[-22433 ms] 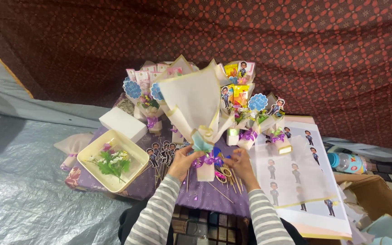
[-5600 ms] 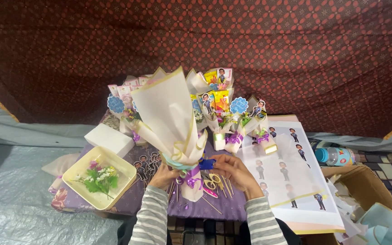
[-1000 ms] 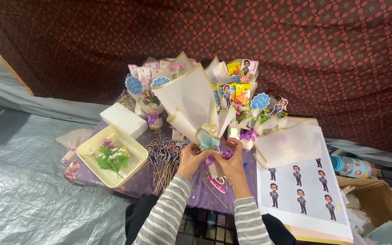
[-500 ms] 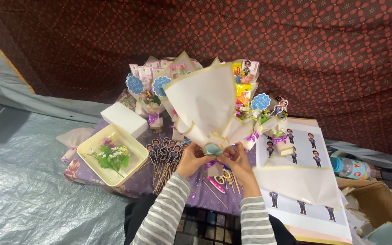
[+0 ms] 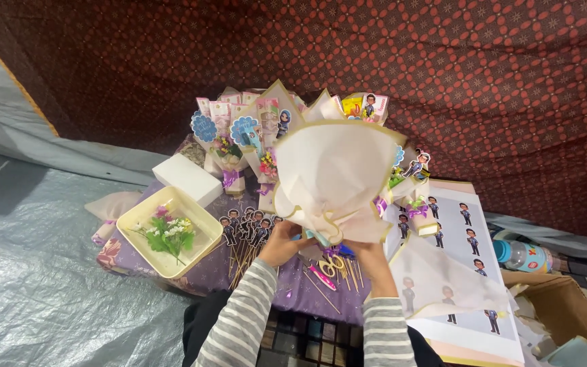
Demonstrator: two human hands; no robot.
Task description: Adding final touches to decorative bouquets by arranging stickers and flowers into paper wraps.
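Observation:
Both my hands hold one small bouquet wrapped in cream paper with a gold edge (image 5: 334, 177), raised above a low table with a purple cloth (image 5: 212, 272). My left hand (image 5: 281, 243) grips the base of the wrap from the left. My right hand (image 5: 368, 253) grips it from the right, below the paper. A purple ribbon (image 5: 338, 251) shows at the stem between the hands. Scissors with pink handles (image 5: 321, 273) and wooden sticks lie on the cloth under the hands.
Finished mini bouquets with cartoon toppers (image 5: 239, 143) stand at the table's back. A cream tray with small flowers (image 5: 169, 232), a white box (image 5: 187, 179), stick toppers (image 5: 246, 228), a sticker sheet (image 5: 456, 258), a water bottle (image 5: 521, 255) and a cardboard box (image 5: 552, 306) surround the table.
The wrapped bouquet has tilted back toward me, so its wide paper cone now faces the camera. Both hands stay at its base.

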